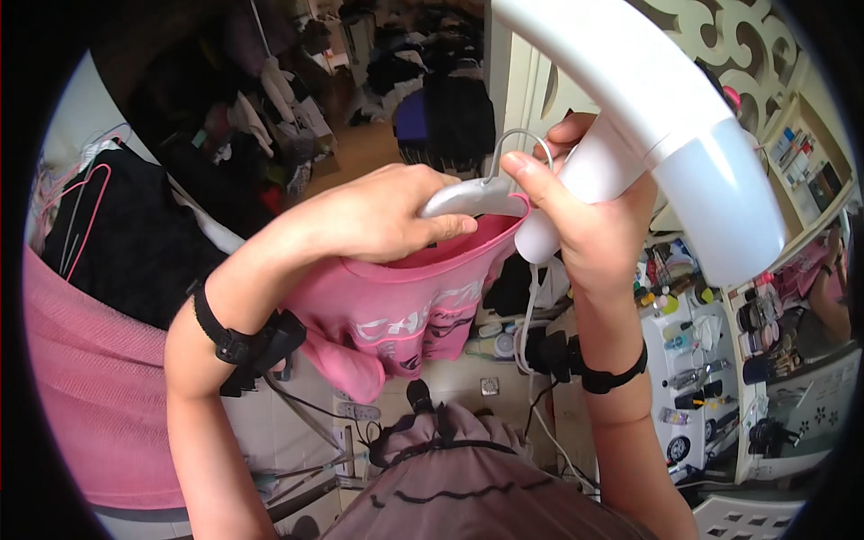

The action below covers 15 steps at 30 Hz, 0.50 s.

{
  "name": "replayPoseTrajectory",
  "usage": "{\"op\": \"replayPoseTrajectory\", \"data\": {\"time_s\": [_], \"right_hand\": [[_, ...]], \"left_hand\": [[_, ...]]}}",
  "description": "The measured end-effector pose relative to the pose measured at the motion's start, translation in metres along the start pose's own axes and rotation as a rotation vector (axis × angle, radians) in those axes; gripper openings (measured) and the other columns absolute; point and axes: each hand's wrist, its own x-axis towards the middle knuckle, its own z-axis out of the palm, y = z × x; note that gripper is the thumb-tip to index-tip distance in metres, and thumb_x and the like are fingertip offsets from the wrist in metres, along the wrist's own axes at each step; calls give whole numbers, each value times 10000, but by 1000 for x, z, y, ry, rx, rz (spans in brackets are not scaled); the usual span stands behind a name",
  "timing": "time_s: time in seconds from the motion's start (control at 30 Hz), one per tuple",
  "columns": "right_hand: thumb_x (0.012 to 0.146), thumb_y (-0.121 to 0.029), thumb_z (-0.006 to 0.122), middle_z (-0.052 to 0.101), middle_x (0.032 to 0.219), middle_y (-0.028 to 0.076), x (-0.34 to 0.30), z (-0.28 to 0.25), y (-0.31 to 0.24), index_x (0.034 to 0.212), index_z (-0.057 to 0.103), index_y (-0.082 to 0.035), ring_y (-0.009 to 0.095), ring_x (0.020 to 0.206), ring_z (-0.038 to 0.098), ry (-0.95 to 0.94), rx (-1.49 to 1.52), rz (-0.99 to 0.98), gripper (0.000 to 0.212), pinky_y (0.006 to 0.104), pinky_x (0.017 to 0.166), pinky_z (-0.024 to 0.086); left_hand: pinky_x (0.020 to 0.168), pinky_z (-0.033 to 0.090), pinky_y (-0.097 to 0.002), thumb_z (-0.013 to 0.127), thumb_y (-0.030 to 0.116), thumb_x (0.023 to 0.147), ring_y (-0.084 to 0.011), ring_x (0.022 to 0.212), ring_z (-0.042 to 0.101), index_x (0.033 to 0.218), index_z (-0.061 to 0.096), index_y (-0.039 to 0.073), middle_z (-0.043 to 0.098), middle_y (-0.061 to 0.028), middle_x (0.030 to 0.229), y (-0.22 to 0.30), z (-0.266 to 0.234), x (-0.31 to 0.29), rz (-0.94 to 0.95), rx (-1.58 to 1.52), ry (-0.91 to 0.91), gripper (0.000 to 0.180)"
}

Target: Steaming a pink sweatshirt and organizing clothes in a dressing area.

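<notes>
My left hand is closed around the shoulder of a pale grey hanger, its thumb at the shirt's neck opening. From the hanger hangs a pink T-shirt with white and dark print, bunched below my hand. My right hand grips the handle of a white handheld garment steamer with a translucent bluish tank. The thumb and fingers of that hand are also by the hanger's wire hook; whether they pinch it I cannot tell. A white cord runs down from the handle.
At the left, a pink towel-like cloth hangs beside dark clothes and pink hangers. Clothes lie heaped in the room beyond a doorway. On the right, a white shelf unit holds bottles and small items, with a white lattice panel above.
</notes>
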Motion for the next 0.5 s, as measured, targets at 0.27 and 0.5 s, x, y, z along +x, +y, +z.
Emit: {"op": "replayPoseTrajectory", "data": {"time_s": [0.27, 0.5], "right_hand": [[702, 10, 831, 601, 857, 40, 25, -13, 21, 1076, 563, 7, 128, 694, 604, -107, -273, -182, 460, 244, 596, 507], [747, -121, 843, 631, 790, 50, 37, -21, 23, 937, 611, 12, 105, 574, 586, 205, -139, 149, 327, 246, 494, 487]], "left_hand": [[591, 444, -353, 635, 253, 939, -200, 600, 535, 946, 645, -28, 605, -111, 680, -29, -21, 15, 212, -108, -182, 281], [561, 451, -308, 649, 259, 940, -145, 577, 540, 901, 640, -26, 603, -39, 662, -51, -29, 44, 444, -350, -234, 288]]}}
